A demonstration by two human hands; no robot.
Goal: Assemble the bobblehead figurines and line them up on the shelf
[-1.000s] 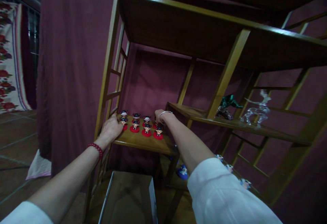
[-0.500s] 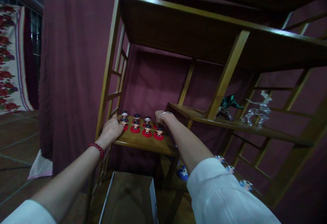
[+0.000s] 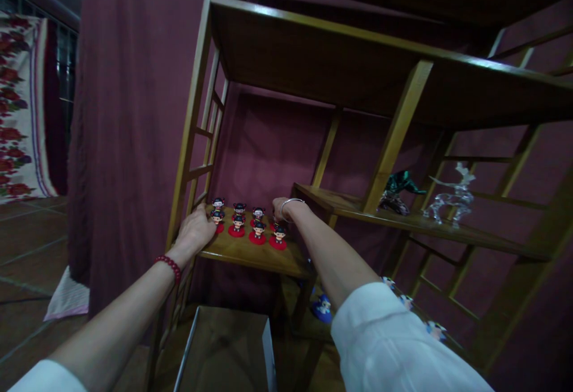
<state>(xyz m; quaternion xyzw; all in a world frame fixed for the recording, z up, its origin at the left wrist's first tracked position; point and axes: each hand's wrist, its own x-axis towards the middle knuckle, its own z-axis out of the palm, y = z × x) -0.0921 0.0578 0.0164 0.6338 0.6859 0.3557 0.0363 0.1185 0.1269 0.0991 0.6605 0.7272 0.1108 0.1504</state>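
Small black-haired figurines (image 3: 258,232) on round red bases stand in two rows on a wooden shelf (image 3: 250,258). My left hand (image 3: 194,229) lies at the shelf's left end, fingers stretched towards the back. Its thumb is beside the front left figurine (image 3: 217,220); whether it touches is unclear. My right hand (image 3: 283,208) is closed around the figurine at the right end of the back row, with the fingers curled over it. That figurine is mostly hidden by the hand and by the front right figurine (image 3: 278,237).
Below the shelf is an open cardboard box (image 3: 225,350). A raised shelf (image 3: 340,200) on the right bears a clear glass deer figurine (image 3: 452,198) and a dark green ornament (image 3: 398,189). A blue figurine (image 3: 321,307) stands lower down. A slatted side frame (image 3: 190,183) borders the left.
The view has tilted slightly, so the shelves sit a little lower in the picture. Both hands stay at nearly the same places by the figurines.
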